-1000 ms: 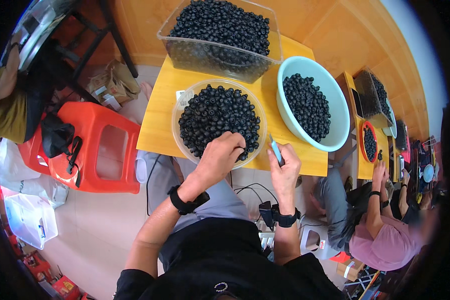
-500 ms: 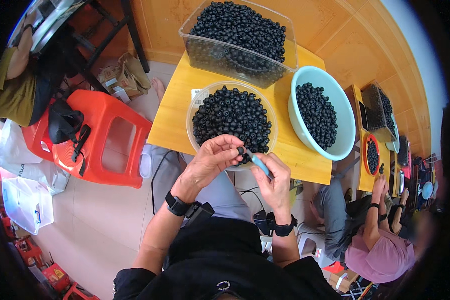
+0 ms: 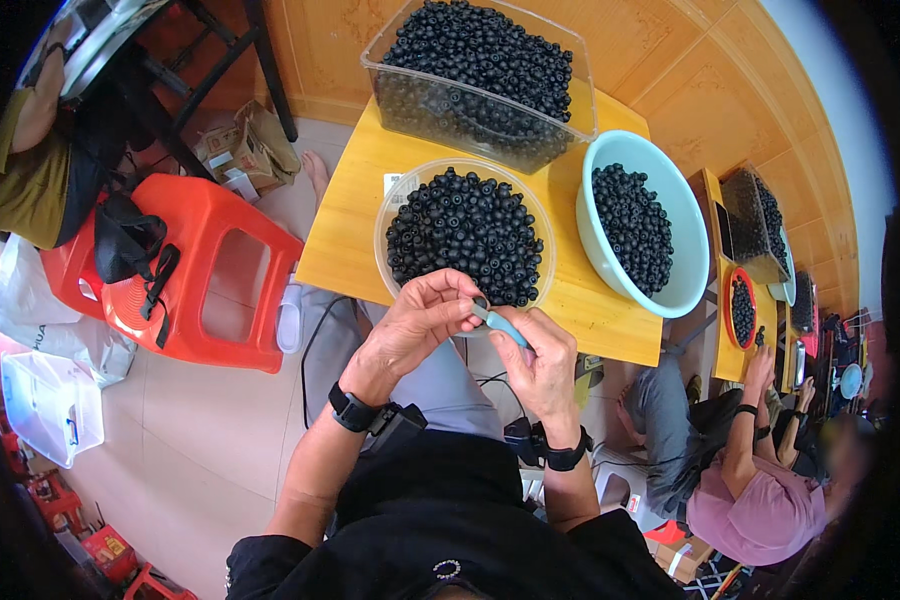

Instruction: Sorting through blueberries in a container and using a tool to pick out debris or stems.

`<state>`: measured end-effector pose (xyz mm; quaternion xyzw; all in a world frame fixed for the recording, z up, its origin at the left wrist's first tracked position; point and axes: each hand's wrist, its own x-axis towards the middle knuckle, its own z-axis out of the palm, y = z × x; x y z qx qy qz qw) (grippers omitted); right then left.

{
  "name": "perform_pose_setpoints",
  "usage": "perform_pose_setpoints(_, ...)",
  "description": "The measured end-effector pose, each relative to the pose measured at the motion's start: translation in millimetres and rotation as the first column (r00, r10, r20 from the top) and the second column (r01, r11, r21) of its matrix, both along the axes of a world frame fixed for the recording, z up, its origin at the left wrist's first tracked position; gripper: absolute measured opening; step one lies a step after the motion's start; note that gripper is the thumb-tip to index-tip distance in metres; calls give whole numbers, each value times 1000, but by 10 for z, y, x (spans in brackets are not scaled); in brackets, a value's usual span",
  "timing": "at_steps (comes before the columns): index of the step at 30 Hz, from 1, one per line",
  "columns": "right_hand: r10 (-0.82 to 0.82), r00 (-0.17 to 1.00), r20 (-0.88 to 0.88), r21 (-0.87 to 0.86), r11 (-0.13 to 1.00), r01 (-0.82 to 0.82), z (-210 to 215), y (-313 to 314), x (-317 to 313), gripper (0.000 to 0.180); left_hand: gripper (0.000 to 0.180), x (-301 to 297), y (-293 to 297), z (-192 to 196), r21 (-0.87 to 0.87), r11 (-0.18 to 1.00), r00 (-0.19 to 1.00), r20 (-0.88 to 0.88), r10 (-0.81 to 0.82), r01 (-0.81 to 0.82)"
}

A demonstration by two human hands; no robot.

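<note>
Between the thumb and fingers of my left hand (image 3: pixel 422 322) is a small black round piece (image 3: pixel 482 301), mostly covered by the fingertips. My right hand (image 3: pixel 542 366) is closed around a small tool with a light blue handle (image 3: pixel 508 327). The tool's short metallic tip meets the black piece; its exact shape is too small to make out. Just beyond both hands stands a round clear tub (image 3: pixel 382 232) heaped with similar black pieces (image 3: pixel 460 235) that have holes in them.
A clear rectangular bin (image 3: pixel 450 110) of black pieces stands at the table's back. To the right, a pale blue basin (image 3: pixel 692 240) holds more. A red stool (image 3: pixel 240 330) is at left. Another person (image 3: pixel 755 505) works at a table on the right.
My right hand has moved slightly left, bringing the tool's tip from beside the black piece onto it. My left hand keeps its pinch in nearly the same place.
</note>
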<state>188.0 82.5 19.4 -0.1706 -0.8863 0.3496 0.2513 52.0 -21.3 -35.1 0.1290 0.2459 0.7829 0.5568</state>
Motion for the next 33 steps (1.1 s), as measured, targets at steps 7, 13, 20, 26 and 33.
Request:
perform_pose_setpoints(7, 37, 998, 44, -33, 999, -36, 38, 33, 1, 18, 9, -20, -8, -39, 44, 999, 999, 39, -29, 27)
perform_pose_setpoints(13, 55, 997, 53, -78, 996, -50, 32, 53, -34, 17, 8, -53, -32, -33, 58, 998, 999, 35, -21, 19)
perform_pose_setpoints(20, -150, 988, -22, 14, 989, 150, -262, 357, 48, 19, 8, -65, -152, 131, 152, 985, 995, 33, -91, 85)
perform_pose_setpoints(26, -52, 999, -11, -253, 966, 47, 57, 77, -51, 19, 10, -43, -135, 117, 44, 998, 999, 27, -44, 42)
perform_pose_setpoints(33, 147, 988, -53, -470, 869, -154, 65, -53, -103, 21, 12, -25, -158, 102, -44, 997, 994, -85, -73, 69)
